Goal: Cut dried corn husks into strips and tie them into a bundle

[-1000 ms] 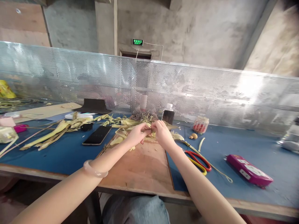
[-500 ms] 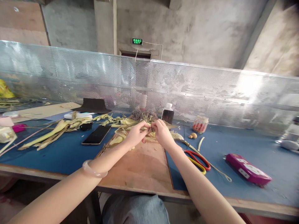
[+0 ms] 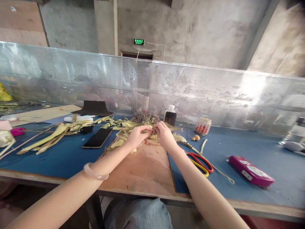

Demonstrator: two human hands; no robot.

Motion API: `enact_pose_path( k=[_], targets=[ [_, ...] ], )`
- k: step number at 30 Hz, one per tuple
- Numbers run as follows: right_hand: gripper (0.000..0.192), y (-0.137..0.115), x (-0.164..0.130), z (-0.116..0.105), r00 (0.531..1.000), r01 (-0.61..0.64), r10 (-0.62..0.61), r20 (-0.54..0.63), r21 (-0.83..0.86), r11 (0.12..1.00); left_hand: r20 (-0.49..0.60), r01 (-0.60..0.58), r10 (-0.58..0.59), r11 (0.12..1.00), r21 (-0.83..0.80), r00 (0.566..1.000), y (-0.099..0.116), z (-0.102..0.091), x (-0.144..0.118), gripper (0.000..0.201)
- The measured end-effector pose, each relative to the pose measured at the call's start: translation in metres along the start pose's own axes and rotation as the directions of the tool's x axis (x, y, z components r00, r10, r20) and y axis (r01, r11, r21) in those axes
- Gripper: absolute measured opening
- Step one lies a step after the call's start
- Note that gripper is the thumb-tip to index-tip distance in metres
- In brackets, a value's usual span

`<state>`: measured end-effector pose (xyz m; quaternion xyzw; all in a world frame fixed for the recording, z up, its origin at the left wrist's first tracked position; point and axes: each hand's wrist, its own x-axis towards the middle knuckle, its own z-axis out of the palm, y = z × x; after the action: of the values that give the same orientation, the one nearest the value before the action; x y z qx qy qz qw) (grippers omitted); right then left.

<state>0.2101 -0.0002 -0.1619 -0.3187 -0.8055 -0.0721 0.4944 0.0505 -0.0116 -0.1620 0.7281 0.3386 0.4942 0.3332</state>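
Pinching husk strips over the board

Lying at the left are loose husks (image 3: 57,133) and a dark phone (image 3: 97,138) on the blue table (image 3: 274,152). At centre, the left hand (image 3: 136,137) and right hand (image 3: 164,135) are meeting, fingertips closed together on pale husk strips (image 3: 152,128) above the wooden board (image 3: 145,167). Sitting further right are red-and-yellow scissors (image 3: 201,161) and a magenta case (image 3: 251,171).

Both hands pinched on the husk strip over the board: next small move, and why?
Probably keep the pinch and draw the pale yellow-green husk strip taut: the left hand and right hand meet fingertip to fingertip on it, above the brown wooden board, with loose husks behind.
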Motion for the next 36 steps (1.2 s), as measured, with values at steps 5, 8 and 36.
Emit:
enact_pose_path(
  k=[5,8,36],
  targets=[
    [0.02,-0.001,0.0,0.0,1.0,-0.023,0.022,0.021,0.011,1.0,0.019,0.093,-0.093,0.996,0.002,0.995,-0.003,-0.002,0.003,0.024],
    [0.017,-0.001,0.002,0.0,0.996,-0.084,0.088,-0.033,0.106,0.991,-0.001,0.132,-0.133,0.99,-0.039,0.991,-0.004,-0.003,0.004,0.027],
    [0.021,0.008,-0.001,0.005,0.904,-0.428,0.379,0.2,0.389,0.816,-0.065,0.086,-0.089,0.995,-0.052,0.994,-0.007,-0.005,0.007,0.016]
  ],
)
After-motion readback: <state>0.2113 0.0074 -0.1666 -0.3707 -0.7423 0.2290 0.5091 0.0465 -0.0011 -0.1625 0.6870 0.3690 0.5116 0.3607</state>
